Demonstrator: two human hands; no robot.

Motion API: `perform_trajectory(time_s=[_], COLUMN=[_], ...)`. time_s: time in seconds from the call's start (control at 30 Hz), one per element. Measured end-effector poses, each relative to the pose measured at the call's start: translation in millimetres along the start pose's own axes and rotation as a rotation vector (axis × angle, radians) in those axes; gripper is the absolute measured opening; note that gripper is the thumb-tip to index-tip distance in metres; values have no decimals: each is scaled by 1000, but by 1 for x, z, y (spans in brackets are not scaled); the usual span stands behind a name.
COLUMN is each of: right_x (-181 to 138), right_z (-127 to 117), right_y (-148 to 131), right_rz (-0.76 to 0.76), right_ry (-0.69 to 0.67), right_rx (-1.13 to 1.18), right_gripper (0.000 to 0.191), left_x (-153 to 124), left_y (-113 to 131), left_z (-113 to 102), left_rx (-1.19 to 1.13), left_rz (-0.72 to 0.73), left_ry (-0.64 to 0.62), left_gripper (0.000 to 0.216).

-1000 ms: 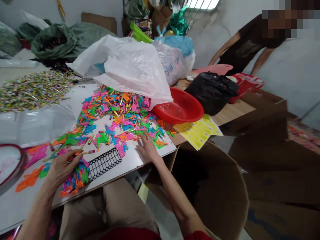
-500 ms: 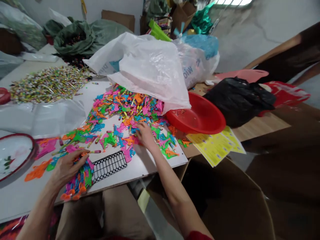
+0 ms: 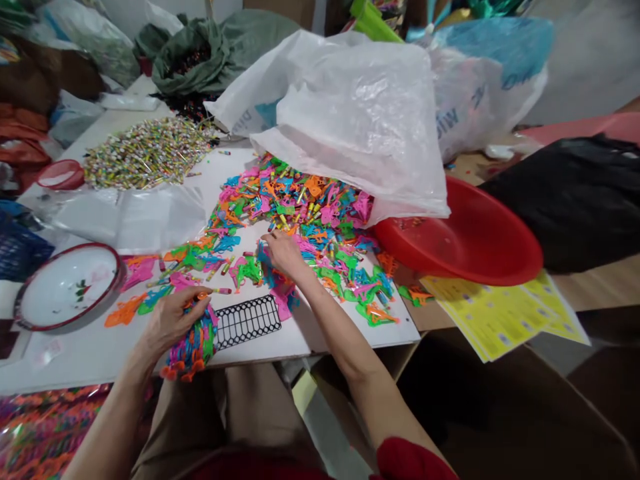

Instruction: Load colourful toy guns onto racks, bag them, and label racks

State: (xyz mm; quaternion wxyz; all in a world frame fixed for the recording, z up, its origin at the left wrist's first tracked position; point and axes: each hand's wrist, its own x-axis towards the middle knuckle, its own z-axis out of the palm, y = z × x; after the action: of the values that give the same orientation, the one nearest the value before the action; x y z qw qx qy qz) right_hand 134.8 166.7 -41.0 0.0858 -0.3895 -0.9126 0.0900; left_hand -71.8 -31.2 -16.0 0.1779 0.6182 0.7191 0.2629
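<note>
My left hand (image 3: 173, 320) is curled over a packed row of small coloured plastic toy guns (image 3: 193, 350) at the table's front edge. An orange piece shows between its thumb and fingertips. Sticking out to the right of that row is a black lattice rack (image 3: 249, 322) with open cells. My right hand (image 3: 284, 255) reaches over loose toy guns in the middle, fingers bent together beside blue pieces; whatever it pinches is hidden. Behind it spreads a heap of mixed toy guns (image 3: 315, 187) and small printed tubes, partly under a white plastic sack (image 3: 360, 87).
A white enamel dish (image 3: 67, 287) with a red rim stands on the left. Behind it lie clear plastic bags (image 3: 155, 213) and a pile of small wrapped tubes (image 3: 145, 153). On the right are a red basin (image 3: 475, 233), yellow printed sheets (image 3: 480, 317) and a black bag (image 3: 575, 193).
The view has turned left and down, so the table things sit further right. My right hand has drawn slightly back to the left over the loose pieces; my left hand stays at the row.
</note>
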Motion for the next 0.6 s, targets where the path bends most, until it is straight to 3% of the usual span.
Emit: perform_trajectory(time_s=[0.2,0.4,0.5,0.6], right_x=[-13,-11,-32,-67], right_z=[19,19,12,15], right_y=[-7,5,17,29], right_rz=[127,167,131,105], right_ry=[-101,114,232,189], right_rx=[-8,166,229,254], right_gripper=[41,38,42,39], left_x=[0,0,1,1], left_y=[-2,-1,2,2], left_z=[2,1,-1,-2], left_rx=[4,-3,-14,-10], left_rz=[4,21,31,32], left_ry=[8,7,0,-10], left_gripper=[41,42,43,43])
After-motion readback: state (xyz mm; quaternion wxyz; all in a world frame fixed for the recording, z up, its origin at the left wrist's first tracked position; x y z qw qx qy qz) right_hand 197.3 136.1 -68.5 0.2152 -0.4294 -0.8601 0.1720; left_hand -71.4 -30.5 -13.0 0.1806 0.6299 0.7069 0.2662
